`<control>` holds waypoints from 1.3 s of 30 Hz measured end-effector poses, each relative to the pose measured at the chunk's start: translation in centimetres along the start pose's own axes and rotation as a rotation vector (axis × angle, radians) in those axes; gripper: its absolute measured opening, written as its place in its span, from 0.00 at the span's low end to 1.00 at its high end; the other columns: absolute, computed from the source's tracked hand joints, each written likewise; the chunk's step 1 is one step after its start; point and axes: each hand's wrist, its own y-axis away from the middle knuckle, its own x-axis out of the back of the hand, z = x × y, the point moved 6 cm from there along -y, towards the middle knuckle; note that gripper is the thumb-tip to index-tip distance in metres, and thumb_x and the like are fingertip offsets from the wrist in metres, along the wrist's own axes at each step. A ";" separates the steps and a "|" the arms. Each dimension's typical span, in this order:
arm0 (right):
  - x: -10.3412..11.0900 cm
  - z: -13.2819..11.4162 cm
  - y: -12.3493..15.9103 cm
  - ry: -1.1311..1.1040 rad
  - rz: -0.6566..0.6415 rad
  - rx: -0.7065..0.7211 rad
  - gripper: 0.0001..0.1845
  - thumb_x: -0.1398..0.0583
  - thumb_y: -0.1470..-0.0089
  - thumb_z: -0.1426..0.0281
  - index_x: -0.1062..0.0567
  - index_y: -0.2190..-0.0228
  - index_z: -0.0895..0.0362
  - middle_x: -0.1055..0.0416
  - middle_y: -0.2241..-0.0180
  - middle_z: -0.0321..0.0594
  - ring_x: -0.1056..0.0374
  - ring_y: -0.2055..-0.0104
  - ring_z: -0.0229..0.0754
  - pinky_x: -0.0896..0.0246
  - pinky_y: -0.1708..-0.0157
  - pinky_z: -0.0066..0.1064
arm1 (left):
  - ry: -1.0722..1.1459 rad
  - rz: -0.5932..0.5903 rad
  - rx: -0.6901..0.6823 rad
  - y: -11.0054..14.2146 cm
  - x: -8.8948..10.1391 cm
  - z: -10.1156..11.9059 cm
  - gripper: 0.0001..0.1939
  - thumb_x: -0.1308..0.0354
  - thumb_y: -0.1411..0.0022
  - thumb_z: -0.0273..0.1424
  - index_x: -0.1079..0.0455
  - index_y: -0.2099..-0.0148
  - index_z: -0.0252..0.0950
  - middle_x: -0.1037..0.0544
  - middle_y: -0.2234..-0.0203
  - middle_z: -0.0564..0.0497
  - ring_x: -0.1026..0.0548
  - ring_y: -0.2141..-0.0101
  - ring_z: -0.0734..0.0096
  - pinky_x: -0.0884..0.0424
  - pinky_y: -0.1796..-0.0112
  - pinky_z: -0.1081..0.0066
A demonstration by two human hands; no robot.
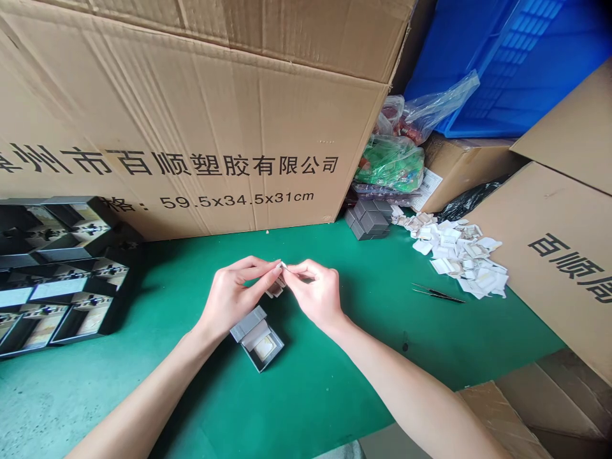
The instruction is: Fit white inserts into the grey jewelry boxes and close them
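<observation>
My left hand and my right hand meet over the green table, with thumbs and forefingers pinched together. Between their fingertips is a small white piece, too small and covered to make out fully. Just below the fingers show a few small whitish pieces, partly hidden by the hands. Close under my left wrist sits a small dark grey box with its hinged lid raised. A pale insert with a whitish square lies inside it.
Stacked open dark boxes stand at left. A big carton walls the back. To the right are closed grey boxes, a heap of white pieces, tweezers, plastic bags, and another carton.
</observation>
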 end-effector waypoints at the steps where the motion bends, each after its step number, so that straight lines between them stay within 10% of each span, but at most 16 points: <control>1: 0.0 -0.2 0.0 0.008 0.001 0.014 0.10 0.35 0.48 0.62 0.22 0.73 0.56 0.20 0.73 0.39 0.24 0.70 0.44 0.28 0.68 0.32 | 0.005 0.000 0.003 0.0 0.0 0.0 0.10 0.39 0.35 0.37 0.17 0.60 0.43 0.18 0.69 0.53 0.21 0.66 0.69 0.25 0.59 0.71; 18: -0.3 -0.9 -0.1 0.094 -0.043 0.148 0.08 0.40 0.41 0.63 0.29 0.69 0.54 0.23 0.71 0.36 0.28 0.69 0.38 0.31 0.64 0.30 | 0.004 0.020 0.019 -0.2 0.1 0.1 0.11 0.38 0.36 0.39 0.18 0.60 0.40 0.17 0.65 0.51 0.20 0.64 0.67 0.25 0.60 0.71; 27: -1.3 0.2 0.1 -0.019 -0.161 0.030 0.21 0.44 0.37 0.59 0.32 0.45 0.52 0.24 0.50 0.45 0.25 0.56 0.41 0.28 0.60 0.31 | -0.098 0.260 0.173 -0.1 2.0 -1.6 0.16 0.41 0.36 0.45 0.20 0.56 0.40 0.16 0.62 0.51 0.20 0.64 0.65 0.26 0.61 0.71; 39: -1.2 0.5 -0.4 0.200 -0.158 0.012 0.18 0.44 0.40 0.56 0.34 0.77 0.54 0.33 0.81 0.32 0.38 0.78 0.35 0.43 0.77 0.26 | -0.103 0.181 0.113 -0.2 1.6 -1.3 0.16 0.41 0.36 0.45 0.19 0.57 0.41 0.16 0.60 0.52 0.20 0.62 0.64 0.25 0.60 0.72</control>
